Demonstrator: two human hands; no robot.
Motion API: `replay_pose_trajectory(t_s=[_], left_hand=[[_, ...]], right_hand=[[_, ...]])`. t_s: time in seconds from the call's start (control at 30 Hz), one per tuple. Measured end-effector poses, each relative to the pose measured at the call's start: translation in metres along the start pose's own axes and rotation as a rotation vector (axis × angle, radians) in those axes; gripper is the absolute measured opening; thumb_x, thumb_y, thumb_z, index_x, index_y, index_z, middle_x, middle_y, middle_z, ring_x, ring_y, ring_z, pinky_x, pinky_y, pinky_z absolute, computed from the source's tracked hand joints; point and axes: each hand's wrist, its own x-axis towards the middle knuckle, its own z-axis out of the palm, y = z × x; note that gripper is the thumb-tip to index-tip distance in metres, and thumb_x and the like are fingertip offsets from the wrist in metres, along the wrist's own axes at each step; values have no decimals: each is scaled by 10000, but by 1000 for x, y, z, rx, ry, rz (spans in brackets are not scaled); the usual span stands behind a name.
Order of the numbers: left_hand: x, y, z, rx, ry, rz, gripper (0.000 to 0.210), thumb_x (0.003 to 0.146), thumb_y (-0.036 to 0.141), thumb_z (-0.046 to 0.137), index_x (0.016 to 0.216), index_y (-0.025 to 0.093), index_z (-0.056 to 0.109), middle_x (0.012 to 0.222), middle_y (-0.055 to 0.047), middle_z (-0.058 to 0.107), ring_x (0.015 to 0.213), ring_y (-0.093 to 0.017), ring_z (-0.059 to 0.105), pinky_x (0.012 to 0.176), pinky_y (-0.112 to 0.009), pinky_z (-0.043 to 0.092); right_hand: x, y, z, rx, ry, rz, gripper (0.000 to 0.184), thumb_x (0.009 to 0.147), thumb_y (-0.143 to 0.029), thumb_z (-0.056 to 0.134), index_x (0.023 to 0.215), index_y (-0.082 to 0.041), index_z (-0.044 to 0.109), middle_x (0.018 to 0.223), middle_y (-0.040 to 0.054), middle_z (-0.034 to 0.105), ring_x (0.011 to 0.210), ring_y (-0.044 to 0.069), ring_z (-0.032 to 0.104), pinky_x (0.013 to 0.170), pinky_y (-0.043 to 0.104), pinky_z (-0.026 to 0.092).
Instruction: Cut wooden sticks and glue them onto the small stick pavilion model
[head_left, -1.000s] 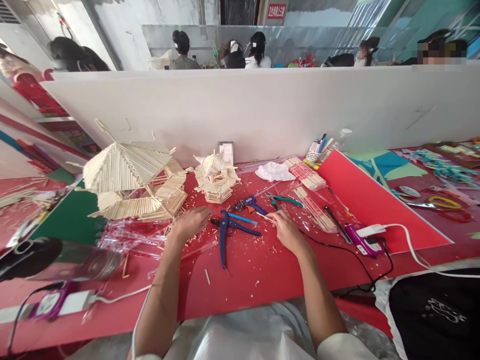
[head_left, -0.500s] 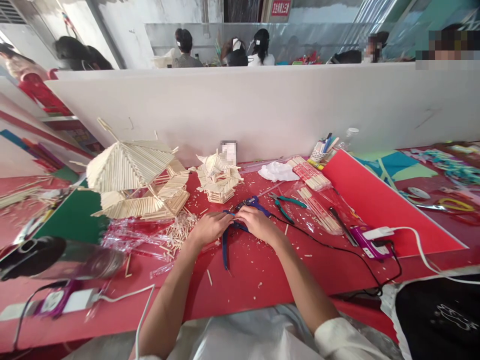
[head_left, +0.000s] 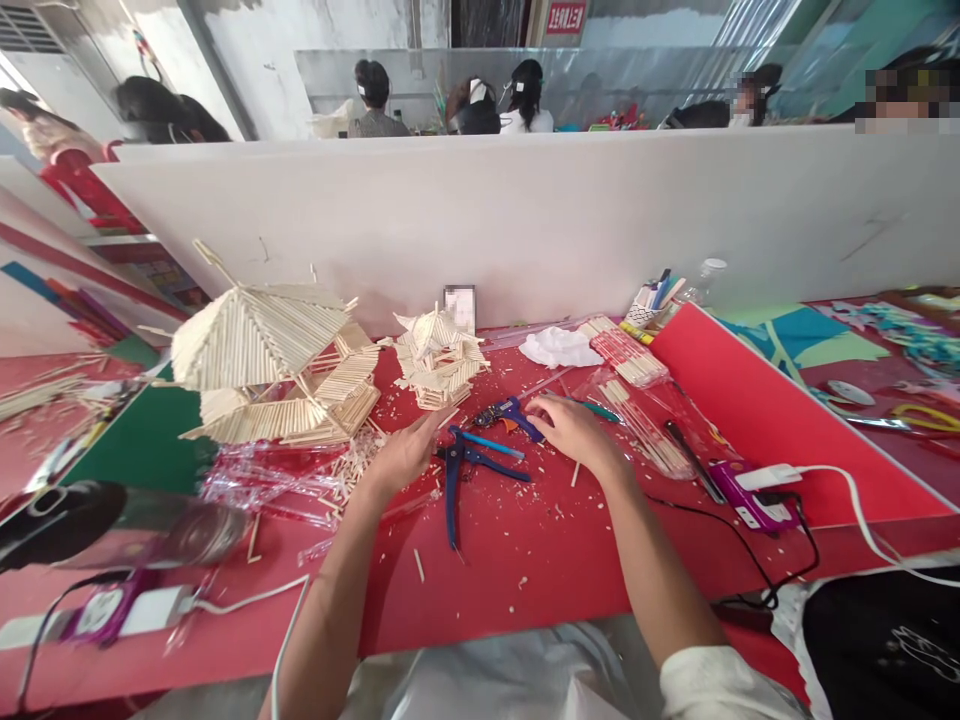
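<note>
My left hand (head_left: pixel 405 458) rests over the red table with its fingers stretched forward, left of a blue-handled cutter (head_left: pixel 452 490). A pale stick sliver lies by its fingertips; whether they touch it I cannot tell. Across the cutter's handles lies a blue pen (head_left: pixel 491 444). My right hand (head_left: pixel 574 430) has thumb and fingers apart at the handle end of a blue glue gun (head_left: pixel 516 413), not closed round it. Green-handled pliers (head_left: pixel 600 410) are partly hidden behind that hand. Beyond the hands stand a small stick pavilion (head_left: pixel 437 360) and a larger one (head_left: pixel 259 335) at the left.
Cut sticks and plastic wrap (head_left: pixel 270 480) litter the left. Packs of sticks (head_left: pixel 630 355), a white tissue (head_left: pixel 559 347), a red board (head_left: pixel 757 430) and a purple power adapter (head_left: pixel 754 495) are at the right. A bottle (head_left: pixel 172 520) lies left. Behind runs a white partition (head_left: pixel 525 220).
My hands have moved apart from over the cutter. The blue pen, covered by my fingers before, now lies across the cutter. My right hand has shifted right to the glue gun's handle.
</note>
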Motion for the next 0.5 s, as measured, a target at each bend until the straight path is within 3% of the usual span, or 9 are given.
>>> replay_pose_trajectory(t_s=[0.13,0.2,0.27,0.37,0.5], left_hand=[[1,0,2,-213,17,68,610,935,102,378,1535,211,373,1129,-93,744,916,-199,735,868,-311,548],[1,1,1,-311,17,37,537,967,149,382,1501,191,412,999,-69,756,860,-196,739,859,-314,556],[1,2,-3,-386,12,10,485,994,200,389,1476,186,434,938,-57,750,841,-201,736,842,-316,559],[-1,2,-11,-397,15,4,461,997,217,398,1452,193,475,929,-58,736,838,-201,706,806,-307,547],[-3,-2,-18,-356,57,-37,328,990,235,429,1262,191,607,992,-75,738,862,-210,689,802,-313,521]], right_hand=[[-7,-31,11,9,-137,-79,256,978,-433,623,1157,-261,686,1100,69,749,953,240,702,823,337,522],[-14,-52,31,-38,-175,-163,513,909,-571,687,1310,-253,643,1217,128,721,1102,312,671,923,406,511],[-22,-72,53,-110,-189,-151,770,829,-699,706,1426,-228,585,1291,210,680,1167,393,634,954,500,497],[-28,-96,75,-185,-213,-105,1001,783,-811,649,1541,-179,478,1381,306,594,1239,471,560,964,597,470],[-29,-119,79,-269,-206,-68,996,848,-772,606,1583,-129,409,1365,320,583,1235,445,547,995,589,446]])
